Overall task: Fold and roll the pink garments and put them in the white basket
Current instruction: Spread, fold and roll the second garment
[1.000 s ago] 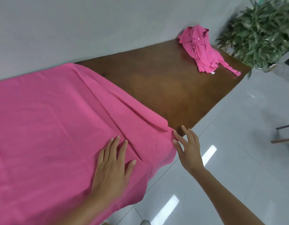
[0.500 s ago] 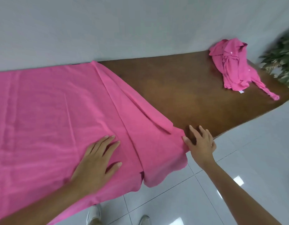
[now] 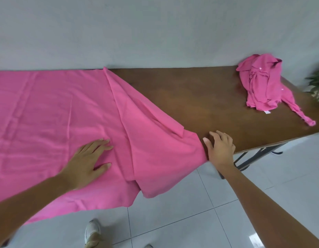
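Observation:
A large pink cloth lies spread over the left half of the brown wooden table, its right flap folded over and its front edge hanging off the table. My left hand rests flat on the cloth, fingers apart. At the cloth's right corner, near the table's front edge, my right hand lies with fingers spread, touching the fabric's edge. A second pink garment, a crumpled shirt, sits at the table's far right. No white basket is in view.
A grey wall runs behind the table. A green plant stands past the table's right end. The white tiled floor lies below, with black table legs and my shoe visible.
The view has swung left, bringing more of the spread cloth into sight. My left hand slid left across the cloth. My right hand stays at the cloth's right corner.

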